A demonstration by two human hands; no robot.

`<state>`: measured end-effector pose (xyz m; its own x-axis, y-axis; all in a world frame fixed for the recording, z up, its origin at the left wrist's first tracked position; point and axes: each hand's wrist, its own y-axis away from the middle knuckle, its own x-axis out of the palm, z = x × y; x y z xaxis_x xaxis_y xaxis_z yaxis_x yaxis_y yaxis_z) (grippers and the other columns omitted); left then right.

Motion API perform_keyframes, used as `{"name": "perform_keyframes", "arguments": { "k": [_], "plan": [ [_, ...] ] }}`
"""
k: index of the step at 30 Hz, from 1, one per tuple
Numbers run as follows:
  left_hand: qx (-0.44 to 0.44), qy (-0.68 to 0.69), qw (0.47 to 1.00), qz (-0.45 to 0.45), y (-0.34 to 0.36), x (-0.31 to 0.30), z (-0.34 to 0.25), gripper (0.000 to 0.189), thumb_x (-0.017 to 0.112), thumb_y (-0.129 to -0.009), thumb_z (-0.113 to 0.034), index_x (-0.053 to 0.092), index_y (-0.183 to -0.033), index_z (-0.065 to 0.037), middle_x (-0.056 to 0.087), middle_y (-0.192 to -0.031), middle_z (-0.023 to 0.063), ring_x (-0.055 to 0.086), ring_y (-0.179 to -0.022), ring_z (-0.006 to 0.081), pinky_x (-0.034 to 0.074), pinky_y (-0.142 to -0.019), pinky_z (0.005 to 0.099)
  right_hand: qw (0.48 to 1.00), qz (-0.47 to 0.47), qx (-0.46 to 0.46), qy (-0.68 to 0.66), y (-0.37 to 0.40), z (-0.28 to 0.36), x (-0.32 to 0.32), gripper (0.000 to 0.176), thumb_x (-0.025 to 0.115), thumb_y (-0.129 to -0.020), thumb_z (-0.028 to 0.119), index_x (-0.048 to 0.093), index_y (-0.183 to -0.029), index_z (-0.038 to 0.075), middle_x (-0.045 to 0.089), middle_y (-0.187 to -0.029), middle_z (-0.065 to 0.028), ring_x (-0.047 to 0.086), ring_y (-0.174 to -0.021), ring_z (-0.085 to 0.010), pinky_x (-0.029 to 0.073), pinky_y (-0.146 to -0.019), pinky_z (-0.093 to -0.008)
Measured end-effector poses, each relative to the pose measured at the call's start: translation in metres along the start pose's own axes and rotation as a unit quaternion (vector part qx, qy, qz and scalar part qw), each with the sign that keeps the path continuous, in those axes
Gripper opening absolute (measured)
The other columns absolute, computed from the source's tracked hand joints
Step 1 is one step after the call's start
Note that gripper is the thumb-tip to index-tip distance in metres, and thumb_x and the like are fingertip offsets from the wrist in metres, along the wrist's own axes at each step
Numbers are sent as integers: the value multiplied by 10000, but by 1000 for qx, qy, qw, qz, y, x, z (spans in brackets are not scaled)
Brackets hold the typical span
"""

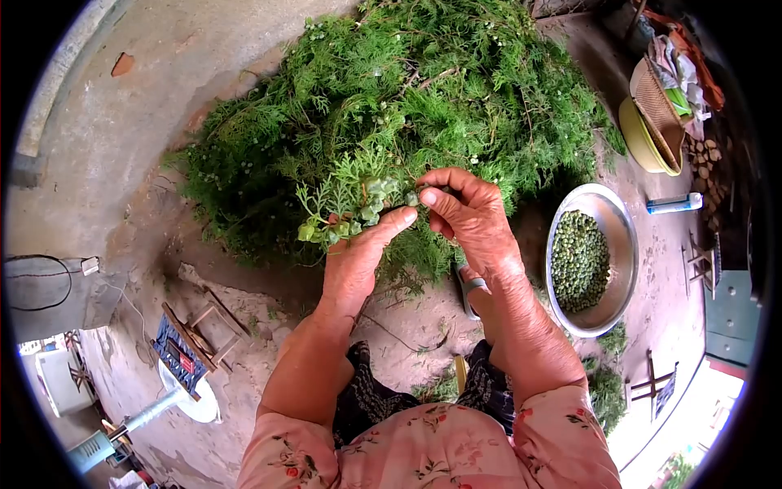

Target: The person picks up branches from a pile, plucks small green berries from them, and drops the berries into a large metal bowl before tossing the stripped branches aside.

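Observation:
My left hand (358, 257) is closed around a green conifer sprig (350, 200) that carries a cluster of pale green cones. At the sprig's right end, my right hand (464, 208) pinches a small green cone (413, 198) between thumb and forefinger. The two thumbs almost meet there. Just beyond both hands rises a large heap of cut evergreen branches (521, 106). To the right of my right forearm stands a metal basin (623, 269), with many picked green cones (578, 261) inside.
A yellow basin (639, 138) and a wicker basket (656, 98) stand at the upper right, near a blue-and-white tube (674, 203). Small folding stools (216, 330) sit at left and right. A pedestal fan (155, 407) is at the lower left.

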<state>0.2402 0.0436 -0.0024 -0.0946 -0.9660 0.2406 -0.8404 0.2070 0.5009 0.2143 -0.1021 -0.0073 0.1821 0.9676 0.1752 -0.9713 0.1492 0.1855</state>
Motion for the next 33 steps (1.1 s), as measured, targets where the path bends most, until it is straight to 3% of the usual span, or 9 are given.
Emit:
{"name": "perform_keyframes", "arguments": {
  "k": [12, 14, 18, 20, 24, 26, 30, 32, 33],
  "plan": [
    [36, -1, 999, 23, -4, -6, 8, 214, 694, -747, -104, 647, -940, -26, 635, -887, 31, 571, -772, 101, 445, -703, 233, 998, -8, 17, -55, 1, -6, 6, 132, 528, -875, 101, 564, -962, 9, 560, -678, -17, 520, -540, -56, 403, -445, -178],
    [47, 26, 998, 24, 1, 1, 4, 199, 708, -731, -174, 669, -851, -20, 513, -631, -39, 349, -536, 61, 261, -484, 221, 995, -38, 22, -86, 1, -8, 8, 139, 531, -877, 119, 557, -938, -3, 559, -667, -33, 518, -524, -70, 405, -435, -192],
    [36, 55, 996, 55, 2, 3, 4, 162, 707, -729, -144, 663, -826, -22, 529, -660, -32, 364, -540, 53, 261, -476, 221, 984, -56, 75, -150, 5, -3, 10, 186, 529, -878, 185, 560, -922, 8, 539, -609, -30, 506, -513, -90, 389, -456, -206],
    [14, 63, 996, 69, -3, -5, 11, 164, 705, -732, -132, 649, -872, -67, 593, -768, -34, 462, -601, 53, 340, -517, 206, 968, -54, 89, -228, 4, -1, 3, 161, 486, -898, 148, 532, -908, -7, 537, -629, -50, 518, -494, -121, 390, -415, -223],
    [6, 54, 998, 27, -7, -9, 16, 161, 722, -706, -81, 642, -846, -72, 585, -757, -39, 457, -594, 47, 342, -507, 200, 943, -79, 31, -321, -6, 1, 1, 128, 485, -892, 126, 518, -899, 2, 558, -747, -67, 545, -579, -140, 416, -490, -240],
    [61, 75, 995, 33, -5, -4, 13, 190, 721, -704, -61, 636, -873, -55, 606, -788, -20, 520, -647, 65, 411, -560, 211, 949, -64, 44, -305, -2, 5, 1, 109, 495, -879, 98, 521, -935, 8, 565, -814, -74, 557, -629, -137, 426, -526, -242],
    [131, -1, 991, 28, -7, -7, 18, 228, 707, -728, -95, 621, -928, -28, 629, -876, 21, 572, -766, 93, 462, -674, 239, 967, -10, 29, -255, 5, -1, 2, 162, 620, -814, 113, 552, -940, 37, 557, -709, -20, 531, -588, -87, 415, -500, -208],
    [163, -29, 985, 43, -7, -8, 21, 238, 698, -747, -133, 618, -942, -25, 633, -893, 28, 578, -790, 103, 466, -696, 252, 999, -9, -49, -22, 7, -2, 9, 225, 684, -762, 118, 566, -928, 23, 532, -653, 13, 491, -566, -52, 405, -497, -184],
    [186, -104, 977, 26, -5, -7, 22, 248, 684, -763, -180, 617, -948, -30, 634, -897, 34, 581, -799, 118, 466, -708, 263, 995, -8, -87, -38, 5, -12, 11, 244, 706, -737, 106, 574, -918, 10, 522, -648, 19, 466, -564, -39, 404, -505, -178]
  ]
}}
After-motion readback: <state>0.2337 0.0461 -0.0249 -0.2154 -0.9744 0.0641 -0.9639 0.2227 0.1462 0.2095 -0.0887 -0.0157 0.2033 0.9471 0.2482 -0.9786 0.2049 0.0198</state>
